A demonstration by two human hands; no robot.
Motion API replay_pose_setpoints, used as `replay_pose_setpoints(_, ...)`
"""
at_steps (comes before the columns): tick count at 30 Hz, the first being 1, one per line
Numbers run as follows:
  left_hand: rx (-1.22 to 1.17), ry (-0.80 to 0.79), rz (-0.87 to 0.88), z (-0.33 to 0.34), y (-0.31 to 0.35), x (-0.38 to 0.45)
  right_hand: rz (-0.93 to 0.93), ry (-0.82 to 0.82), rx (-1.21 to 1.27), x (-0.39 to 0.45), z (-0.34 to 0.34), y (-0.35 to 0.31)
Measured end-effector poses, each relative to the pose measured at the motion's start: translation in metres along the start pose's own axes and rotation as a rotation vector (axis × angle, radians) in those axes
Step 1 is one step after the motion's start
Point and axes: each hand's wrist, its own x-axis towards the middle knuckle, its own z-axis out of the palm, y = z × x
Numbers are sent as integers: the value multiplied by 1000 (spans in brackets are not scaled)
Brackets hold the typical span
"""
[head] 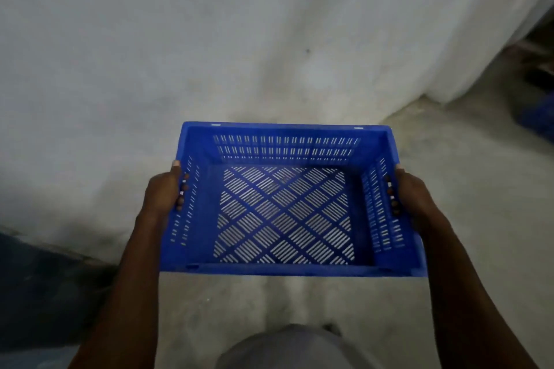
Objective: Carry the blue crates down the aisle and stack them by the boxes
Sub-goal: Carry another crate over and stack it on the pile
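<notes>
1. A person holds one empty blue crate (287, 201) level between both hands, above the floor (449, 174).
2. The left hand (163, 189) grips its left handle slot, fingertips poking through.
3. The right hand (410, 192) grips the opposite slot the same way.
4. Ahead of the hands stands a pale wall (209, 39) (no boxes in sight).
5. My guess: carrying is underway; stacking remains.

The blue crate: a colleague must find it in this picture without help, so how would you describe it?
Start at the pale wall ahead and drop to mid-frame. The blue crate hangs there above the floor, left hand and right hand gripping its short sides. It is empty, with slotted walls and a diamond-lattice bottom.
</notes>
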Motion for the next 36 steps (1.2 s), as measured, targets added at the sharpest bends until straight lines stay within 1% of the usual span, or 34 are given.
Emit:
replay_pose_setpoints(5, 90, -232, 98, 154, 54, -16, 89, 240, 76, -8, -137, 48)
replay_pose_setpoints(9, 144, -405, 154, 271, 83, -47, 162, 411, 102, -25, -233, 82)
replay_pose_setpoints(13, 205, -541, 196, 371, 106, -80, 241, 559, 178, -29, -308, 114)
replay_pose_setpoints(17, 266, -634, 227, 461, 132, -92, 301, 658, 271, -13, -361, 133)
replay_pose_setpoints(21, 309, -696, 248, 559, 168, -86, 339, 726, 317, 33, -408, 141)
replay_pose_setpoints(29, 303, -774, 299, 758, 256, -60, 303, 825, 385, 161, -503, 126)
replay_pose_setpoints(36, 312, -869, 354, 940, 342, -70, 325, 925, 436, 259, -611, 120)
